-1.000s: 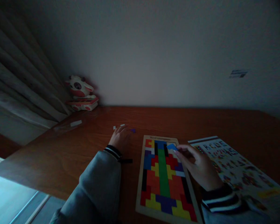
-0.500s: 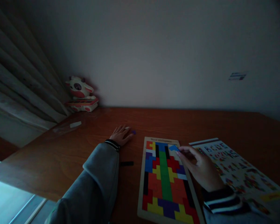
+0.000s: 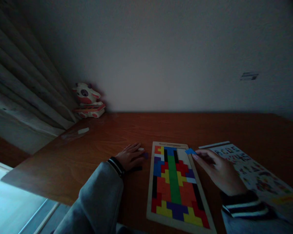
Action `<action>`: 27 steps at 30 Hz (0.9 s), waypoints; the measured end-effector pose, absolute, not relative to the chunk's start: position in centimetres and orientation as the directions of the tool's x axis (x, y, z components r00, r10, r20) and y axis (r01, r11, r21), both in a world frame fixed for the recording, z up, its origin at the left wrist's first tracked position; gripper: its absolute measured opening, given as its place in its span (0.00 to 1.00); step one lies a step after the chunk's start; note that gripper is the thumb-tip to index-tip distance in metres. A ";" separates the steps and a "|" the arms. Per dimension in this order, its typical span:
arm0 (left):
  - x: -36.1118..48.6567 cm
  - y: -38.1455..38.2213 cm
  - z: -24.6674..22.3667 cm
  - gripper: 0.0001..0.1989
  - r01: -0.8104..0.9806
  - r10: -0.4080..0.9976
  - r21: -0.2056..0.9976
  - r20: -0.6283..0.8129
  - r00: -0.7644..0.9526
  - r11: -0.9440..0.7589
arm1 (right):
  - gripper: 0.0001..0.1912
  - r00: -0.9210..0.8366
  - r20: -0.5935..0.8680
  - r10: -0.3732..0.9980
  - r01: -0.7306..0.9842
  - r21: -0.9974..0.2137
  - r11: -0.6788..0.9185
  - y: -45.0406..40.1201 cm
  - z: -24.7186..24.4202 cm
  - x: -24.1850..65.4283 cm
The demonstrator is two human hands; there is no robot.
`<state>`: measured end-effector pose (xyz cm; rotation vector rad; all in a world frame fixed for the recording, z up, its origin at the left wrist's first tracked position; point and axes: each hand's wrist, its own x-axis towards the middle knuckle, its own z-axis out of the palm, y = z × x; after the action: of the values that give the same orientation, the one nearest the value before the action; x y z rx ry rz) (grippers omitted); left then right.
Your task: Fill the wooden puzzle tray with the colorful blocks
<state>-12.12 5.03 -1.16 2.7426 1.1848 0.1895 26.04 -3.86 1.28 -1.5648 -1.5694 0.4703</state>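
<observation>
Blue pc (image 3: 190, 151) x1 is in R hand (image 3: 218, 169) nr 1 board (image 3: 169, 144)

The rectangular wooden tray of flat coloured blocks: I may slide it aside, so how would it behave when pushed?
The rectangular wooden tray likely stays stiff, given its straight solid frame. Lying flat on the brown wooden table, it should probably slide rather than tip. Its flat coloured blocks might shift toward the pale, seemingly unfilled area at upper right.

Head camera: looked forward and down from the near edge.
Wooden tabletop (image 3: 127, 125): lay close below.
Wall (image 3: 173, 65): faced it, past the far edge.
</observation>
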 end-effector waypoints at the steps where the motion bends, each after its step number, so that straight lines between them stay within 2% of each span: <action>1: -12.3 4.6 -1.1 0.26 0.702 0.721 0.178 0.079 0.688 -0.690 | 0.21 0.149 0.291 0.945 0.631 -0.764 0.135 -4.0 1.2 26.4; 5: -12.5 3.2 0.3 0.24 0.658 0.676 0.162 0.224 0.702 -0.736 | 0.23 0.176 0.269 0.947 0.656 -0.750 0.091 -4.5 1.0 27.5; 8: -12.3 2.3 2.1 0.21 0.651 0.679 0.199 0.296 0.672 -0.732 | 0.24 0.209 0.225 0.952 0.667 -0.744 0.029 -4.7 0.9 28.3; 11: -12.1 1.5 3.1 0.18 0.615 0.672 0.283 0.194 0.715 -0.736 | 0.25 0.247 0.151 0.957 0.693 -0.718 -0.066 -4.7 0.6 29.0; 15: -11.6 1.2 3.0 0.22 0.635 0.710 0.402 0.055 0.702 -0.659 | 0.23 0.254 0.078 0.964 0.711 -0.691 -0.132 -4.8 -0.1 29.4; 18: -11.2 1.2 2.9 0.25 0.705 0.770 0.411 -0.009 0.638 -0.579 | 0.21 0.234 0.077 0.969 0.730 -0.673 -0.122 -4.8 -0.5 29.3; 22: -10.8 1.3 3.4 0.21 0.743 0.789 0.427 -0.104 0.606 -0.515 | 0.19 0.186 0.123 0.975 0.776 -0.627 -0.068 -4.7 -0.8 29.1; 27: -10.0 1.4 3.9 0.12 0.728 0.779 0.393 -0.044 0.626 -0.562 | 0.17 0.145 0.149 0.978 0.793 -0.609 -0.025 -4.6 -1.0 29.1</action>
<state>-10.04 1.37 3.89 2.4761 1.2010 0.1890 29.08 -4.63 -1.04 -1.8604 -1.6902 0.4233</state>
